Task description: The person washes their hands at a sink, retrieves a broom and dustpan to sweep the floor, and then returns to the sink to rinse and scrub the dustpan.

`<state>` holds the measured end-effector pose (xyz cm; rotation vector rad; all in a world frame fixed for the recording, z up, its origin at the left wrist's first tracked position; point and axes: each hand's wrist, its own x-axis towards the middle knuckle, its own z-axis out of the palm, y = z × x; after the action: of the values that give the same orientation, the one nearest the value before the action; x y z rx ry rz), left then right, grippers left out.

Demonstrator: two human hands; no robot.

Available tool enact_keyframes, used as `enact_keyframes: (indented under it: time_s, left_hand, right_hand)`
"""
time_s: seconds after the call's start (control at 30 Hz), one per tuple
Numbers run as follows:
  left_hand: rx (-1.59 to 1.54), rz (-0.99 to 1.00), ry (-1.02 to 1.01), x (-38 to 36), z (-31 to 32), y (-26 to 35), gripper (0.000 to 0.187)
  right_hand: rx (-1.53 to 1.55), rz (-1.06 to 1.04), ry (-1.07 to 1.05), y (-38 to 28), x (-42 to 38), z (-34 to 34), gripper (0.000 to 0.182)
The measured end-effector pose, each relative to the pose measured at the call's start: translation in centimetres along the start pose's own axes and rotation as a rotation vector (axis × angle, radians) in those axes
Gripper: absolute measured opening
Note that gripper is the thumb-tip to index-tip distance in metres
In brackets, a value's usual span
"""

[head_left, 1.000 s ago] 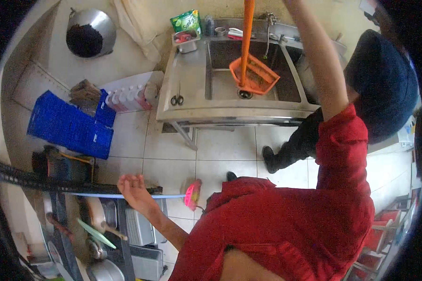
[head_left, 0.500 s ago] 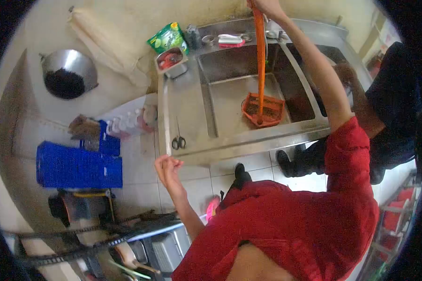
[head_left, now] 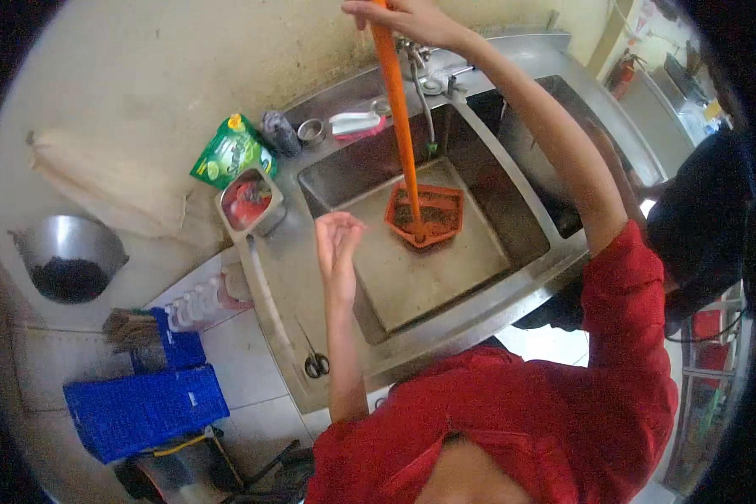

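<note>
Orange long-handled plastic dustpan (head_left: 403, 126) looks light, stiff; best held up high, where your right hand (head_left: 420, 21) wraps it. Your left hand (head_left: 338, 252) is loosely open.

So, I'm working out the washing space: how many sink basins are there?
2. The left basin has the orange scoop in it; the right basin is beside it, partly hidden behind the person's right arm. No third basin shows.

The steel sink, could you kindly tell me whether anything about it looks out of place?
An orange, long-handled plastic dustpan, held by the right hand, is inside the sink's left basin; with dark debris in it, this floor tool looks odd there.
</note>
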<state>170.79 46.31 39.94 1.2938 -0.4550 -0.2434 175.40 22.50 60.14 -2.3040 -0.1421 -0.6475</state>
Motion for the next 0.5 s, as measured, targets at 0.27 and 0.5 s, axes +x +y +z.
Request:
enact_keyframes:
  time_s: [0.27, 0.5]
  left_hand:
    - [0.338, 0.281, 0.065, 10.8, 9.7, -2.8, 0.054]
    - [0.206, 0.413, 0.200, 13.3, 13.3, -6.0, 0.015]
  right_hand:
    - [0.280, -0.291, -0.756, 6.5, 3.4, 0.3, 0.062]
    - [0.133, 0.127, -0.371, 18.7, 8.6, -0.2, 0.035]
